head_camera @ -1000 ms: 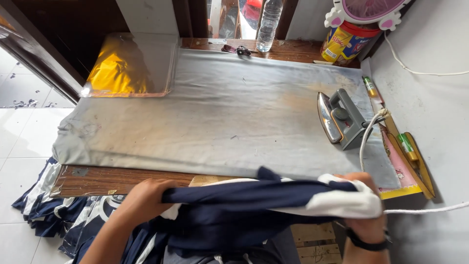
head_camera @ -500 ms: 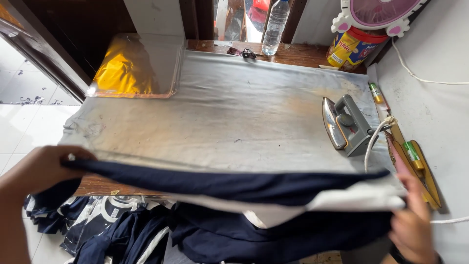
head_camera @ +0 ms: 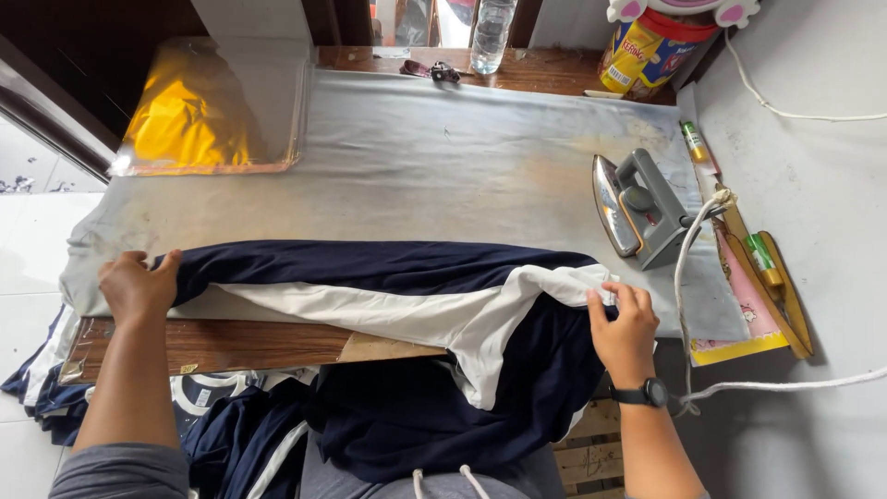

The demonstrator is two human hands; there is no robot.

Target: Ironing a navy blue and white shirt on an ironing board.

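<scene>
Garment point(head_camera: 388, 296) now lowered beside iron point(head_camera: 639, 208).

A garment point(head_camera: 407, 296) lies across the lower middle of the frame, along the near edge of the desk point(head_camera: 416, 166) and hanging over it. The left hand point(head_camera: 139, 286) sits on its left end, the right hand point(head_camera: 624, 328) on its right end. An iron point(head_camera: 637, 208) stands at centre right, its cord point(head_camera: 688, 268) trailing to the lower right. A plastic bag point(head_camera: 208, 115) lies at upper left. A bottle point(head_camera: 490, 32) and a can point(head_camera: 647, 51) stand along the top edge. More clothes point(head_camera: 231, 420) hang below the desk at lower left.
</scene>
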